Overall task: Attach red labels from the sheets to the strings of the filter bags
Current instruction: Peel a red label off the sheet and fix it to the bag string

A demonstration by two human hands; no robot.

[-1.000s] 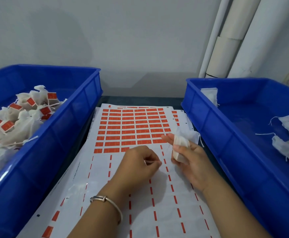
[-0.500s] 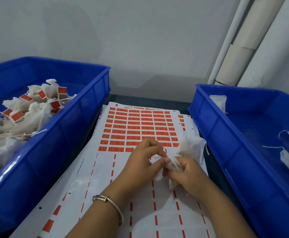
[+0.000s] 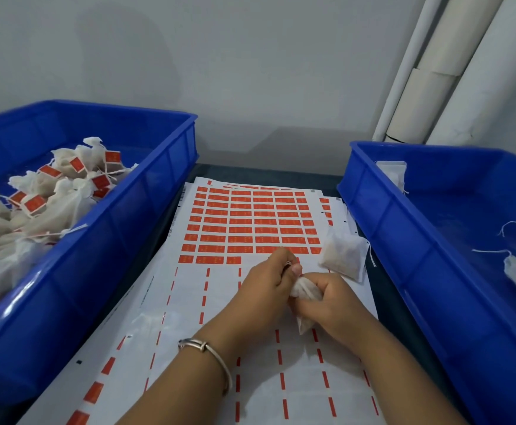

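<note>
Beside the right hand (image 3: 330, 305), which grips a filter bag (image 3: 304, 291) the left hand (image 3: 269, 286) pinches, lies another bag (image 3: 344, 253); blue bins (image 3: 146, 191) flank both.

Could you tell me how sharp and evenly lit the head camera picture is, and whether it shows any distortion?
Head view: soft, even light with faint shadows under the left hand and right hand; mild glare on the rim of the blue plastic bin at left; wide-angle bending of the white pipes; printing on the red labels of the white sheet too blurred to read.
</note>
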